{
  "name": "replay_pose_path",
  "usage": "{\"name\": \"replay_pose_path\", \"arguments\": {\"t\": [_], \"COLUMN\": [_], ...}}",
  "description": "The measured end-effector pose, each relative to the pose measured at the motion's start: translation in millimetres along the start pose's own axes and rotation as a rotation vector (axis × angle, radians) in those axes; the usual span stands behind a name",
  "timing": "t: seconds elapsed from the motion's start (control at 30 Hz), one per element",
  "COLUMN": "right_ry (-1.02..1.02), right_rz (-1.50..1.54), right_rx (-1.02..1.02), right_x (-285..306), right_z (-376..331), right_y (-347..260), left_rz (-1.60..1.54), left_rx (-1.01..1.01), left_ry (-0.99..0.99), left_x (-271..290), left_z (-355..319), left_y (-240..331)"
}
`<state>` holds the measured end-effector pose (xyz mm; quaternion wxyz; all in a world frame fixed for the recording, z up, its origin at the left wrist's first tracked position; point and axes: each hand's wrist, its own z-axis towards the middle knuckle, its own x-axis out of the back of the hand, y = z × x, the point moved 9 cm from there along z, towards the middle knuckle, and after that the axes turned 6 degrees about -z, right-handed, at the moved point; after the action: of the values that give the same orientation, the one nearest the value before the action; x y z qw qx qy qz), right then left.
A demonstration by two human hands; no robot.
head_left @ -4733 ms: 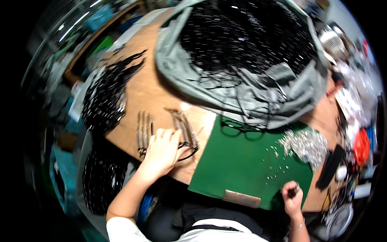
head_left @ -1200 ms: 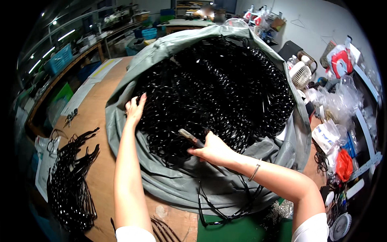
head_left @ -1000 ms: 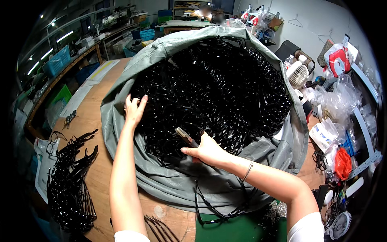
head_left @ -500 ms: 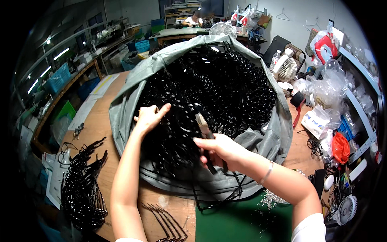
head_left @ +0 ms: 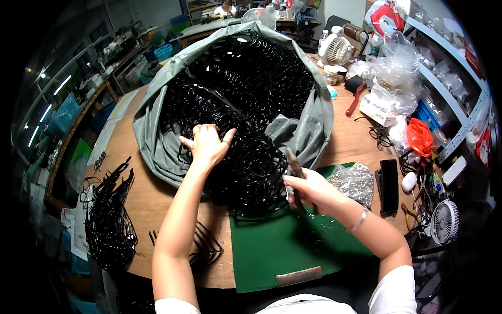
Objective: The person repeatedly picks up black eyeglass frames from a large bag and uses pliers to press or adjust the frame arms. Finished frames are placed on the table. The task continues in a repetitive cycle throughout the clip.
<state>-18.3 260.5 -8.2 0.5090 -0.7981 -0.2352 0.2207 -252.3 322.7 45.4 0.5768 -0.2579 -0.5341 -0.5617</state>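
Note:
A large grey cloth bag lies wide open, crammed with tangled glossy black eyeglass frames. Some of these frames spill over its near rim onto the green mat. My left hand rests on the near part of the heap, thumb and little finger spread; its middle fingertips dip out of sight among the frames. In my right hand is a pair of pliers, jaws pointing up, just right of the spilled frames. The pliers touch nothing that I can make out.
Stacked black frames lie at the left table edge, and a few more beside my left forearm. Right of the mat are a clear bag of small metal parts, a black case and a small white fan. Someone sits far back.
The view has shifted, showing more of the mat. A clump of frames now hangs over the bag's near rim onto the mat. My right hand with the pliers is now beside that clump.

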Motion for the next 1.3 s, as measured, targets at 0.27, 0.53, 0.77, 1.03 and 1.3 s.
{"name": "replay_pose_path", "arguments": {"t": [0.27,0.53,0.77,1.03,1.3], "right_ry": [0.263,0.423,0.427,0.522,0.834], "right_rz": [-0.424,-0.308,-0.493,-0.403,-0.539], "right_rx": [0.325,0.680,0.929,0.864,0.928], "right_x": [61,71,61,52,30], "right_z": [-140,-160,-173,-181,-203], "right_y": [91,133,114,95,63], "left_rz": [-0.307,-0.268,-0.263,-0.207,-0.226], "left_rx": [-0.357,-0.193,0.004,0.166,-0.030], "left_ry": [0.273,0.030,0.191,0.123,0.097], "left_x": [34,-42,-46,-60,-58], "left_z": [-84,-159,-152,-149,-160], "left_y": [16,15,58,83,81]}}
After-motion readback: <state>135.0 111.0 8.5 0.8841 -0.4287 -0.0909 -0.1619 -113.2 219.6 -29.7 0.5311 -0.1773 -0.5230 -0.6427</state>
